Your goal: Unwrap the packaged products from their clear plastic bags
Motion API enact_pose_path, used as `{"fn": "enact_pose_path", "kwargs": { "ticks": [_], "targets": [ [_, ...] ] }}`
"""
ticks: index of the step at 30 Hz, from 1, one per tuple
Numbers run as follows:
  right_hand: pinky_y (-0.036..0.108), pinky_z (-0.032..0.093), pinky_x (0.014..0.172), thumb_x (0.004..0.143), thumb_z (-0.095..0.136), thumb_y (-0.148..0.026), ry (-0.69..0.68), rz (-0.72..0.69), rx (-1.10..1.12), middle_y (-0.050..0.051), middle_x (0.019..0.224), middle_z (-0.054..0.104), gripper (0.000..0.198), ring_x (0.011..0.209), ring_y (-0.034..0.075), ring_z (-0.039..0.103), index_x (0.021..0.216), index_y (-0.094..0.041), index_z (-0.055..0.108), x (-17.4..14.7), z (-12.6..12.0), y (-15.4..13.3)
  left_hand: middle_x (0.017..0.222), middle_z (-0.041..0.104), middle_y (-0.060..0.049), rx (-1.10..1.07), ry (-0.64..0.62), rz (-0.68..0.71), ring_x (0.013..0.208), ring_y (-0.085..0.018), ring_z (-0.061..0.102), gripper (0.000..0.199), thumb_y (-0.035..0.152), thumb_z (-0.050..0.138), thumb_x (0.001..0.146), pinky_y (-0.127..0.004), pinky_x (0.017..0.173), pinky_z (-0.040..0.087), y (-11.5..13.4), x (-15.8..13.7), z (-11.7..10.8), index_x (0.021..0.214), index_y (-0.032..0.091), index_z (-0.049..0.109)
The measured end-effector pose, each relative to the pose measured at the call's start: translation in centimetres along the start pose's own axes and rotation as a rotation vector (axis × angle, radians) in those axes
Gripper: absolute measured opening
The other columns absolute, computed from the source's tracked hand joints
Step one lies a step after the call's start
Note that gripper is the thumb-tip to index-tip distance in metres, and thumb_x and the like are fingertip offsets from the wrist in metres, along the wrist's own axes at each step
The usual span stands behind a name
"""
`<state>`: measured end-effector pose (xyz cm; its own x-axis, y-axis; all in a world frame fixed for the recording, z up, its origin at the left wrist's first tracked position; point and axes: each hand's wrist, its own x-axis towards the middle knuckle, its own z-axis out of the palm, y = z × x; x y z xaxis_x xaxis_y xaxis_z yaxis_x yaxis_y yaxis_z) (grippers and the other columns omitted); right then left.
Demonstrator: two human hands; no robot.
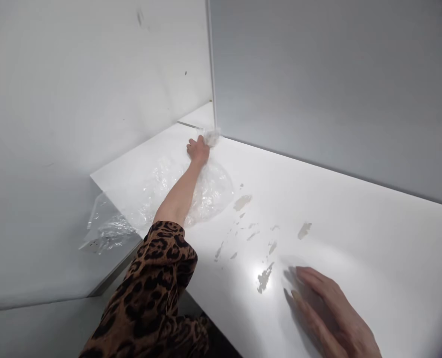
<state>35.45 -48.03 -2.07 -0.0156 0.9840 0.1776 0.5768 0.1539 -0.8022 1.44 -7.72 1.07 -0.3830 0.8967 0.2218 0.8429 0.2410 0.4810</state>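
Note:
My left hand (198,150) reaches to the far corner of the white table (355,228), its fingers closed on a crumpled bit of clear plastic (212,137). Beneath and beside that forearm spreads a shiny, wrinkled clear plastic bag (213,191). Whether the bit at my fingers belongs to this bag, I cannot tell. Low over the near right part of the table is my right hand (335,313), thumb and fingers apart, holding nothing.
More clear plastic (112,228) hangs over the table's left edge. Greyish worn patches (265,278) mark the tabletop. A white wall (94,89) rises on the left and a grey panel (318,84) stands along the back edge.

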Motion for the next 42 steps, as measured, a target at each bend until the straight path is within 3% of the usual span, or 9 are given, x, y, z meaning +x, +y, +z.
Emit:
{"fn": "enact_pose_path", "kwargs": {
  "ticks": [8,13,16,19,26,30,36,39,42],
  "targets": [
    [0.026,0.058,0.057,0.101,0.060,-0.038,0.034,-0.285,0.040,0.014,0.125,0.067,0.027,0.100,0.023,0.071,0.123,-0.025,0.069,1.8,0.1,1.1,0.136,0.055,-0.019,0.042,-0.330,0.379,0.127,-0.036,0.057,0.050,0.035,0.059,0.095,-0.045,0.107,0.046,8.0,-13.5,-0.6,0.141,0.018,0.057],
    [0.030,0.054,0.061,0.101,0.056,-0.033,0.128,-0.418,-0.015,0.007,0.086,0.066,0.018,0.074,0.019,0.064,0.106,-0.021,0.069,1.7,-0.1,1.2,0.144,0.052,-0.016,0.070,-0.598,0.669,0.133,-0.033,0.054,0.058,0.041,0.060,0.090,-0.047,0.114,0.043,13.9,-23.3,-1.3,0.145,0.023,0.051],
    [0.030,0.048,0.057,0.099,0.053,-0.030,0.171,-0.447,-0.061,0.003,0.073,0.061,0.017,0.059,0.016,0.055,0.100,-0.021,0.067,1.4,-0.7,1.9,0.164,0.036,-0.016,0.066,-0.735,0.851,0.152,-0.035,0.037,0.078,0.053,0.060,0.090,-0.058,0.126,0.024,13.9,-27.7,-4.3,0.158,0.028,0.033],
    [0.028,0.043,0.054,0.097,0.052,-0.029,0.193,-0.450,-0.061,-0.001,0.064,0.056,0.017,0.050,0.014,0.048,0.101,-0.021,0.066,1.5,-1.2,2.8,0.178,0.008,-0.012,0.151,-0.682,0.877,0.165,-0.039,0.005,0.091,0.070,0.054,0.090,-0.067,0.128,0.001,10.1,-30.3,-8.4,0.166,0.033,0.019],
    [0.028,0.041,0.054,0.096,0.050,-0.030,0.235,-0.482,-0.089,-0.004,0.057,0.052,0.019,0.046,0.015,0.046,0.108,-0.022,0.063,2.5,-1.1,3.2,0.177,0.003,-0.019,0.502,-0.579,0.191,0.161,-0.052,0.009,0.100,0.084,0.035,0.089,-0.078,0.121,0.011,-3.5,-29.1,-13.7,0.169,0.028,0.016],
    [0.030,0.047,0.058,0.101,0.047,-0.029,0.272,-0.565,-0.117,0.003,0.074,0.065,0.022,0.056,0.017,0.057,0.115,-0.021,0.062,2.9,-0.4,3.2,0.174,0.020,-0.021,0.444,-0.480,0.122,0.159,-0.049,0.020,0.092,0.079,0.029,0.092,-0.074,0.120,0.022,-6.6,-23.8,-12.6,0.168,0.028,0.020],
    [0.043,0.054,0.088,0.101,0.044,-0.024,0.500,-0.624,-0.242,0.015,0.107,0.068,0.030,0.100,0.028,0.065,0.126,-0.019,0.060,4.0,-1.9,3.4,0.176,0.011,-0.022,0.417,-0.360,0.057,0.162,-0.047,0.007,0.097,0.071,0.042,0.092,-0.071,0.126,0.007,-3.4,-17.1,-10.5,0.169,0.019,0.015],
    [0.056,0.042,0.109,0.099,0.053,-0.030,0.708,-0.503,-0.288,0.020,0.131,0.060,0.040,0.128,0.034,0.054,0.137,-0.019,0.053,4.8,-4.5,4.0,0.178,0.001,-0.017,0.321,-0.153,0.216,0.164,-0.040,-0.005,0.101,0.068,0.048,0.092,-0.065,0.129,-0.001,1.3,-19.1,-9.4,0.170,0.018,0.008],
    [0.061,0.027,0.119,0.090,0.070,-0.044,0.770,-0.251,-0.208,0.024,0.150,0.044,0.068,0.144,0.037,0.037,0.147,-0.018,0.042,5.7,-6.7,5.6,0.178,0.011,-0.009,0.163,-0.178,0.481,0.166,-0.031,-0.002,0.085,0.063,0.045,0.097,-0.056,0.132,-0.001,6.6,-24.3,-7.6,0.168,0.025,0.020]
  ]
}}
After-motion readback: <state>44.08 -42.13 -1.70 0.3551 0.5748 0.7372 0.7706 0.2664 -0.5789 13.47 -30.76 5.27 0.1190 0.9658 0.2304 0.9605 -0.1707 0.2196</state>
